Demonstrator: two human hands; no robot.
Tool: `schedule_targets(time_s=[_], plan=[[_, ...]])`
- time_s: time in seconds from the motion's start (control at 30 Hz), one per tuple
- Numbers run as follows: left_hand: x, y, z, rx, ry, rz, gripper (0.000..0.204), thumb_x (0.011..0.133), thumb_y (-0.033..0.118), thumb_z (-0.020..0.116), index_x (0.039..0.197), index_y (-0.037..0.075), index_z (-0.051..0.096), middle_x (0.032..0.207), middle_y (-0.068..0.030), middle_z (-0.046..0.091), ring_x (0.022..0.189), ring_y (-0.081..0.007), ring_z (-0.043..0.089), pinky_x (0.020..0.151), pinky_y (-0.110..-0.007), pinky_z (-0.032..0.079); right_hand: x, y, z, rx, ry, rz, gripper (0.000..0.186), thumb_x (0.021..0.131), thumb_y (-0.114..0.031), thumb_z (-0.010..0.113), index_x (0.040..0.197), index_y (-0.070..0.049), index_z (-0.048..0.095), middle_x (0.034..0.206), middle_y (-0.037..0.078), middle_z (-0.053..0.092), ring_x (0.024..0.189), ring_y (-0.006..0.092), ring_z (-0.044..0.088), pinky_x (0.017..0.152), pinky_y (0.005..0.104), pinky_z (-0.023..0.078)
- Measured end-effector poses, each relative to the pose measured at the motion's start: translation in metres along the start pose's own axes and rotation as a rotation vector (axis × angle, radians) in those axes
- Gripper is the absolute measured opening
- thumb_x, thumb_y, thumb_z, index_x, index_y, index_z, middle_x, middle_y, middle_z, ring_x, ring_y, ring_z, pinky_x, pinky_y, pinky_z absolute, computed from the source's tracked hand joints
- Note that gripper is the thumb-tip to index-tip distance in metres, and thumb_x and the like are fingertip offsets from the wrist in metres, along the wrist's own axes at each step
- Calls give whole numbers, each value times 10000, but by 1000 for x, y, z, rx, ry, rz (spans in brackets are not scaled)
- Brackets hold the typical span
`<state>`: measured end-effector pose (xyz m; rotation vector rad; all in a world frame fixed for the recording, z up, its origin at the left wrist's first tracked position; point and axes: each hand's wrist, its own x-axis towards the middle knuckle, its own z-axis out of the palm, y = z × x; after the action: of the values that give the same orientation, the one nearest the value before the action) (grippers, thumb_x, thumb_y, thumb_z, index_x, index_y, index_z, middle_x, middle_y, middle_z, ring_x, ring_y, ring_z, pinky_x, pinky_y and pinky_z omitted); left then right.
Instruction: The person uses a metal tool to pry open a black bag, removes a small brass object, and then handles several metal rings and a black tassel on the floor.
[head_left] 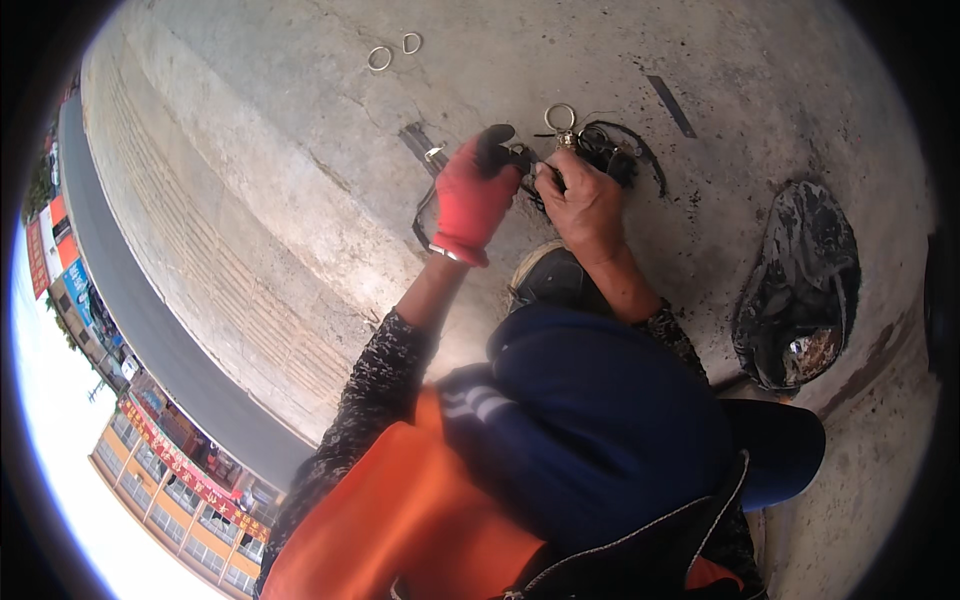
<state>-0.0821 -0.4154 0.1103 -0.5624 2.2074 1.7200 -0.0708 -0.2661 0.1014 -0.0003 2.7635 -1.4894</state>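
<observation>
My left hand (475, 195) wears a red glove with dark fingertips and is closed on a black strap-like piece (521, 158). Bare and right beside it, my right hand (588, 203) pinches at the same piece; its exact shape is hidden by the fingers. Left of the glove, a black strap (418, 140) with a small metal fitting (434, 154) lies on the ground. Just beyond my right hand is a tangle of black straps (606, 146), with a metal ring (560, 117) attached by a shiny fitting.
Two loose metal rings, a round one (380, 58) and a D-shaped one (412, 43), lie farther off on the concrete ground (290, 130). A flat dark strip (670, 106) lies at the far right. A crumpled black bag (795, 270) rests nearer on the right. My shoe (556, 277) is close below my hands.
</observation>
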Motion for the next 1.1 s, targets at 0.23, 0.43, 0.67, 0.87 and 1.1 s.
schedule_targets(time_s=[0.23, 0.43, 0.67, 0.87, 1.1], plan=[[-1, -7, -3, 2, -40, 39, 396, 831, 4, 643, 1226, 20, 615, 855, 10, 675, 713, -44, 566, 632, -208, 477, 4, 2, -5, 205, -52, -55, 60, 845, -93, 671, 838, -48, 631, 775, 154, 634, 720, 370, 622, 630, 437, 497], [-3, 5, -5, 16, -35, -13, 405, 830, 2, 645, 1233, 28, 614, 846, 24, 652, 724, -38, 555, 638, -200, 469, 6, 1, -9, 152, -81, -104, 68, 856, -41, 672, 903, 4, 654, 809, 147, 651, 705, 318, 633, 635, 363, 502], [-10, 7, -2, -55, -126, -16, 429, 833, 45, 618, 1261, 42, 599, 982, -66, 715, 783, -134, 677, 672, -266, 540, 3, 16, 0, 124, -24, -22, 115, 869, -62, 671, 970, -9, 680, 829, 139, 663, 710, 293, 642, 640, 350, 504], [-12, -6, -2, -557, -145, -164, 358, 920, 82, 567, 1255, -44, 577, 966, -123, 708, 820, -169, 698, 698, -271, 575, -1, 20, 1, 388, -234, 413, 191, 913, -143, 667, 1062, -28, 703, 730, 25, 625, 601, 85, 550, 549, 250, 431], [-21, -17, -9, -353, -164, -396, 303, 922, 150, 591, 1113, -78, 647, 814, -112, 695, 647, -178, 684, 591, -272, 566, -1, 30, 1, 521, -365, 448, 161, 891, -164, 678, 990, -43, 717, 690, 82, 632, 579, 110, 567, 558, 279, 457]])
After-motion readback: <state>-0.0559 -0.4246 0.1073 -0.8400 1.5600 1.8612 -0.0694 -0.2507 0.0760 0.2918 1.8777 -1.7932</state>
